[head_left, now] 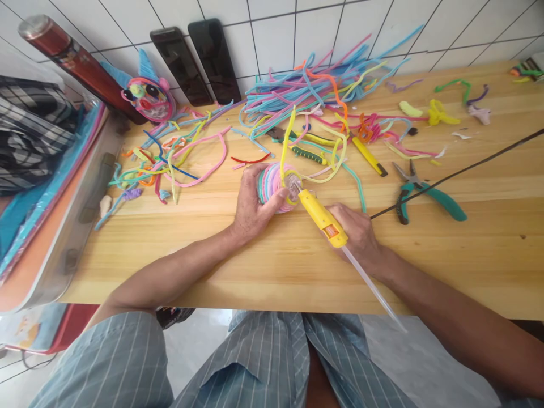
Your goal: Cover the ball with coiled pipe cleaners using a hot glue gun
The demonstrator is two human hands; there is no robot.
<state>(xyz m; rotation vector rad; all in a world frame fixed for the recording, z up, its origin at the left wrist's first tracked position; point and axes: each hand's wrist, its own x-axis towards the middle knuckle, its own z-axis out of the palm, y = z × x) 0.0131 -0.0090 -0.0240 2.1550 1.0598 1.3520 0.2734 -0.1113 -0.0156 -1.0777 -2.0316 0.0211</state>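
My left hand (pixel 250 207) is closed around a small round piece wrapped in pastel pipe cleaners (pixel 272 184), tilted so its clear, hollow-looking end faces right. A yellow pipe cleaner (pixel 288 136) sticks up from that end and also curls around its rim. In my right hand (pixel 355 229) is a yellow hot glue gun (pixel 321 215), its metal nozzle at the clear end of the wrapped piece. Whether the nozzle touches it I cannot tell. A long clear glue stick (pixel 374 289) protrudes from the gun's back, and a black cord (pixel 459 173) runs off to the right.
Behind my hands lies a heap of pipe cleaners (pixel 306 85), with cutting pliers (pixel 308 154) and a yellow utility knife (pixel 369 154) before it. Teal pliers (pixel 429 195) rest at right. Loose pieces (pixel 170 161), a pipe-cleaner figure (pixel 148 96), two phones (pixel 215 59) and a red flask (pixel 76 62) stand left.
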